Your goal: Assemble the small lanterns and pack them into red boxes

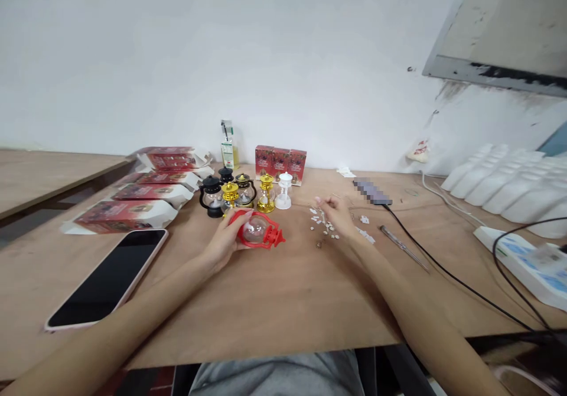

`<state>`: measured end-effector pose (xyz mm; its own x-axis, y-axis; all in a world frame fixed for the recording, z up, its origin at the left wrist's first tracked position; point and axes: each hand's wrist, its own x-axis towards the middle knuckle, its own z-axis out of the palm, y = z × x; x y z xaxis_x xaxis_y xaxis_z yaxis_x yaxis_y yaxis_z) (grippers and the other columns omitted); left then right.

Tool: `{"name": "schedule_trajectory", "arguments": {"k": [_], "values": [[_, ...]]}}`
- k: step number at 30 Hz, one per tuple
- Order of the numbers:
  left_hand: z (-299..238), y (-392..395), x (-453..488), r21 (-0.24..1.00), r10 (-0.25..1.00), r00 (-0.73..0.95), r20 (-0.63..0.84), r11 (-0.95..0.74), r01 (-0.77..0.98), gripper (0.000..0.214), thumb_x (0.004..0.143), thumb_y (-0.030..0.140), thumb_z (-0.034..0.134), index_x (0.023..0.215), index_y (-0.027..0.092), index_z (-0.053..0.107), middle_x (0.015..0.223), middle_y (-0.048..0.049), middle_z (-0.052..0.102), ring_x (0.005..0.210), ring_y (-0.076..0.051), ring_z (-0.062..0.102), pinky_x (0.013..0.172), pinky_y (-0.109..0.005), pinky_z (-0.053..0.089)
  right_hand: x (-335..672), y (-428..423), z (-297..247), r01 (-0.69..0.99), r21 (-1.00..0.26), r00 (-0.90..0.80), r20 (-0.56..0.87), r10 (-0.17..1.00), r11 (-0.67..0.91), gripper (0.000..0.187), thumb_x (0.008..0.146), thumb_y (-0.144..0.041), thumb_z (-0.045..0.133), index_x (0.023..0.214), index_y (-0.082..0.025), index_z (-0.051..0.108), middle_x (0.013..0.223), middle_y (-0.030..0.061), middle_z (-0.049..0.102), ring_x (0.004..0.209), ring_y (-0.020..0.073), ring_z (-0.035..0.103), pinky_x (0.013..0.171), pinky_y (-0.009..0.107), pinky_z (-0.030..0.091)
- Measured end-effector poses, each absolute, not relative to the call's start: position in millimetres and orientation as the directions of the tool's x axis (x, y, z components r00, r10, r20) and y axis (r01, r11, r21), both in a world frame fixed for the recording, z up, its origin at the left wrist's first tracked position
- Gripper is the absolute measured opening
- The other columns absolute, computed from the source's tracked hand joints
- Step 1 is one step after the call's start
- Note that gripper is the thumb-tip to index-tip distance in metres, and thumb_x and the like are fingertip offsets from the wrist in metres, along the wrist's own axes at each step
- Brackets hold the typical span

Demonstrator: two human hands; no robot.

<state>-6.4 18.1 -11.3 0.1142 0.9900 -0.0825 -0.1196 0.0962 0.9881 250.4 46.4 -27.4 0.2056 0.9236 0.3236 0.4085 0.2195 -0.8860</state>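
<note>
My left hand (225, 239) is wrapped around the base end of a small red lantern (259, 230) with a clear globe. The lantern lies on its side, its red top pointing right. Over a scatter of small pale parts (328, 228), my right hand (337, 214) has its thumb and fingertips pinched together. Whatever is between those fingertips is too small to make out. Behind the red lantern stand more small lanterns: black ones (213, 197), gold ones (266, 194) and a white one (284, 191).
Open red boxes (126, 214) lie at the left behind a phone (108, 278). Three upright red boxes (280, 164) and a bottle (229, 153) stand by the wall. To the right are a screwdriver (404, 247), a cabled device (372, 191), a power strip (522, 263) and white bottles (500, 180).
</note>
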Motion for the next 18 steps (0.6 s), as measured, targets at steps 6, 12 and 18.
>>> {"name": "schedule_trajectory", "arguments": {"k": [6, 12, 18], "values": [[-9.1, 13.4, -3.7, 0.95, 0.981, 0.145, -0.129, 0.164, -0.266, 0.026, 0.071, 0.026, 0.067, 0.094, 0.017, 0.057, 0.096, -0.005, 0.067, 0.079, -0.018, 0.065, 0.061, -0.032, 0.06, 196.3, 16.5, -42.5, 0.519, -0.737, -0.262, 0.347, 0.901, 0.434, 0.012, 0.084, -0.027, 0.052, 0.091, -0.019, 0.058, 0.081, 0.0005, 0.064, 0.071, 0.0142, 0.057, 0.067, 0.027, 0.043], [-11.1, 16.2, -5.3, 0.921, 0.962, 0.127, -0.242, 0.269, -0.282, 0.018, 0.076, 0.025, 0.062, 0.091, 0.015, 0.062, 0.08, -0.0045, 0.069, 0.065, -0.017, 0.066, 0.053, -0.028, 0.059, 210.4, 6.9, -25.6, 0.717, -0.477, -0.367, 0.362, 0.857, 0.508, 0.036, 0.083, -0.032, 0.058, 0.116, -0.02, 0.05, 0.116, 0.0096, 0.058, 0.106, 0.0236, 0.053, 0.088, 0.037, 0.04], [-22.3, 22.0, -7.3, 0.912, 0.945, 0.158, -0.287, 0.32, -0.256, 0.02, 0.08, 0.025, 0.058, 0.096, 0.014, 0.063, 0.088, -0.007, 0.07, 0.072, -0.017, 0.067, 0.061, -0.032, 0.061, 212.4, 6.1, -25.8, 0.894, -0.355, -0.236, 0.143, 0.961, 0.272, 0.078, 0.065, -0.07, 0.063, 0.113, -0.01, 0.05, 0.115, 0.0217, 0.051, 0.108, 0.0365, 0.05, 0.087, 0.046, 0.041]]}}
